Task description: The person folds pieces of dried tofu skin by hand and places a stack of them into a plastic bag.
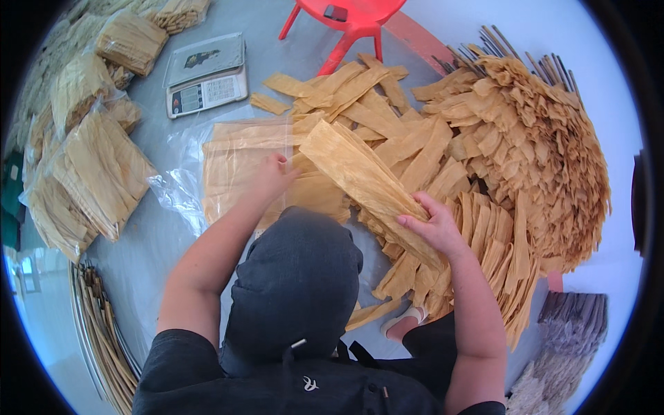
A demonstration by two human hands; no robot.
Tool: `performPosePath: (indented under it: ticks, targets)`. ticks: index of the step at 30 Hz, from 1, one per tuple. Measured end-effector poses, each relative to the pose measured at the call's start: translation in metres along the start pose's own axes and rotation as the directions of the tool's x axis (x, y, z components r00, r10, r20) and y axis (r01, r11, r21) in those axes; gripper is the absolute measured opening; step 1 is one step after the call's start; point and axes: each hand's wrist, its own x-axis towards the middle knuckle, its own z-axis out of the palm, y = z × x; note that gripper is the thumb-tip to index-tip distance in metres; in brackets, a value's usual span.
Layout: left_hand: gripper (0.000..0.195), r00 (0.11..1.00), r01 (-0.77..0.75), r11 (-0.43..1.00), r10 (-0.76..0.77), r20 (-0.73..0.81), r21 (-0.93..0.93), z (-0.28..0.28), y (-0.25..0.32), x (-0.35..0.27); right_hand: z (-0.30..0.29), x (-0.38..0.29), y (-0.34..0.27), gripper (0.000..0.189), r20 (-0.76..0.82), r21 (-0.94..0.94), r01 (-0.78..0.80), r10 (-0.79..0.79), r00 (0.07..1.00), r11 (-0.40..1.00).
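Note:
Long, flat, yellowish-tan dried sheets, perhaps dried bean curd, lie about in piles. My right hand (433, 220) grips the lower right part of a stack of these sheets (363, 166), which slants up to the left. My left hand (277, 176) is at the open right edge of a clear plastic bag (244, 140); whether its fingers pinch the film cannot be told. Sheets lie inside the bag and stick out under its right edge. Loose sheets (373, 114) are heaped beyond the stack.
A digital scale (207, 78) stands at the upper left, with filled clear bags (104, 166) left of it. A red plastic stool (358, 21) holds a small dark object. At right rises a large pile of sheets (539, 155) with sticks (560, 72) behind. More sticks (98, 321) lie lower left.

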Motion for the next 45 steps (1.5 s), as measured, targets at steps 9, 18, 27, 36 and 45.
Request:
performPosePath:
  ticks: [9,18,27,36,45]
  targets:
    - [0.024,0.985,0.173,0.956,-0.161,0.068,-0.239,0.011,-0.038,0.026,0.021,0.056,0.024,0.041,0.121,0.014,-0.056,0.054,0.991,0.998]
    - [0.007,0.918,0.395,0.337,-0.165,0.36,-0.855,-0.035,-0.031,0.002,0.031,0.118,0.026,0.046,0.365,-0.145,-0.077,0.125,0.923,0.986]
    - [0.012,0.977,0.02,0.85,0.096,0.191,-0.527,-0.032,-0.018,-0.009,0.051,0.18,-0.027,0.052,0.575,-0.394,0.183,0.086,0.814,0.901]
    - [0.014,0.968,0.025,0.867,0.104,0.23,-0.497,-0.037,-0.008,-0.012,0.162,0.21,-0.044,0.049,0.442,-0.644,0.447,-0.176,0.88,0.62]
    - [0.023,0.996,-0.082,0.887,0.052,-0.079,-0.455,-0.054,-0.051,0.001,0.157,0.19,-0.016,0.064,0.074,-0.691,0.399,-0.49,0.869,0.603]
